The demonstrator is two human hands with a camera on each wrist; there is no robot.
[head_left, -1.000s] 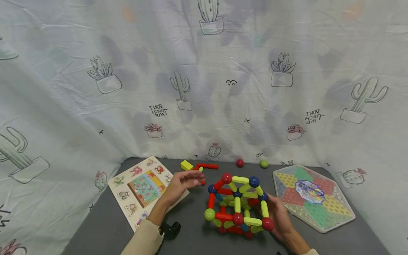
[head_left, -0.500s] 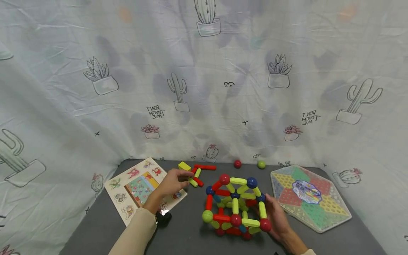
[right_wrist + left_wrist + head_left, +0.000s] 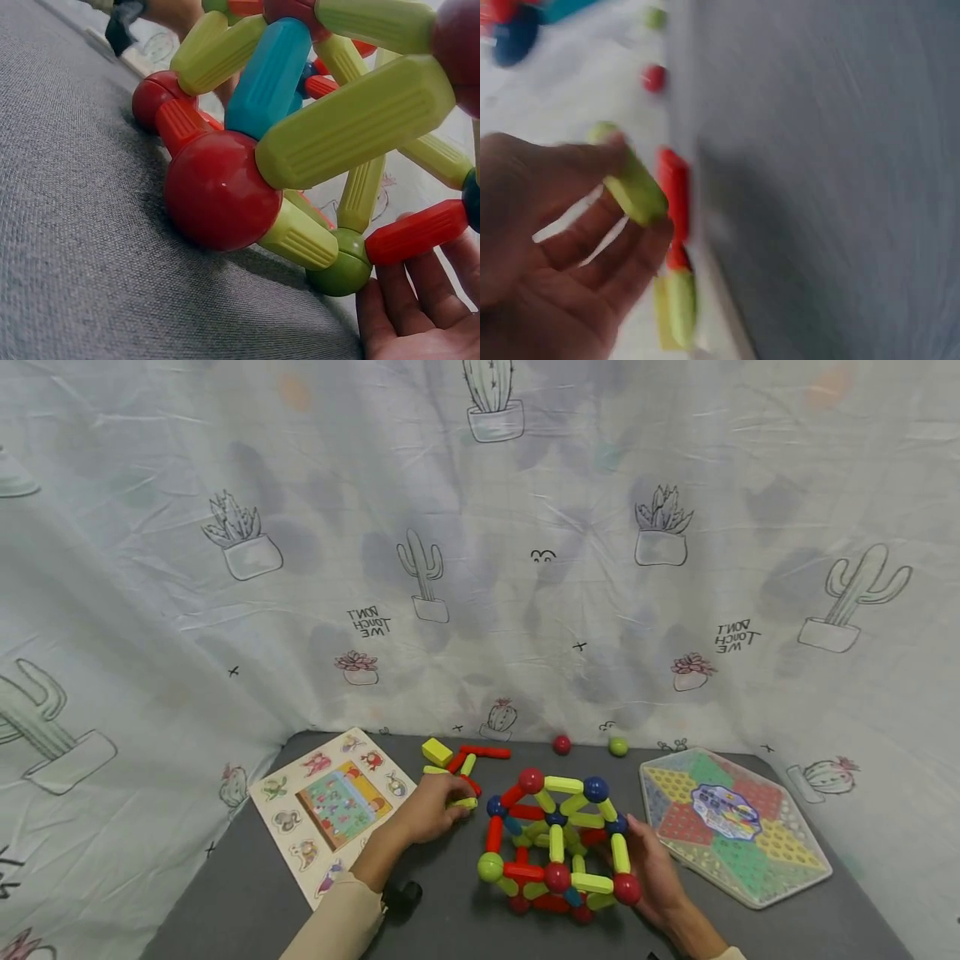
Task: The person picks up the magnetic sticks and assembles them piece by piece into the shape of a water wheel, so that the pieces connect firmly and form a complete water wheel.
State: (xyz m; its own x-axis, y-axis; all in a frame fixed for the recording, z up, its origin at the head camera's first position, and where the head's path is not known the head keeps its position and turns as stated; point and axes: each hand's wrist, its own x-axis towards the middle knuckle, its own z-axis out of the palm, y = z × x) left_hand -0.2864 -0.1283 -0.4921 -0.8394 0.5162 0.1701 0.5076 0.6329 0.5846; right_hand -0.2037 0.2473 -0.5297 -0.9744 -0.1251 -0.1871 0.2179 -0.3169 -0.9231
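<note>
My left hand (image 3: 426, 810) pinches a yellow-green magnetic rod (image 3: 637, 191) between thumb and fingertips, low over the table beside the loose rods. An open-framed model of magnetic rods and balls (image 3: 557, 877) stands on the table to its right, in red, yellow-green and blue. My right hand (image 3: 654, 868) is at the model's right side, some fingers hidden behind it. In the right wrist view its fairly straight fingers (image 3: 405, 300) reach up against a green ball (image 3: 341, 262) and a red rod (image 3: 416, 232) of the model.
Several loose rods, including a red rod (image 3: 486, 752), lie near a yellow block (image 3: 437, 751). A red ball (image 3: 562, 744) and a green ball (image 3: 618, 746) sit at the back. A wooden picture puzzle (image 3: 273, 789) lies left, a hexagonal checkers board (image 3: 731, 818) right.
My left hand has come down to the loose rods beside the puzzle and now pinches a yellow-green rod. The right hand and the model stay in place.
</note>
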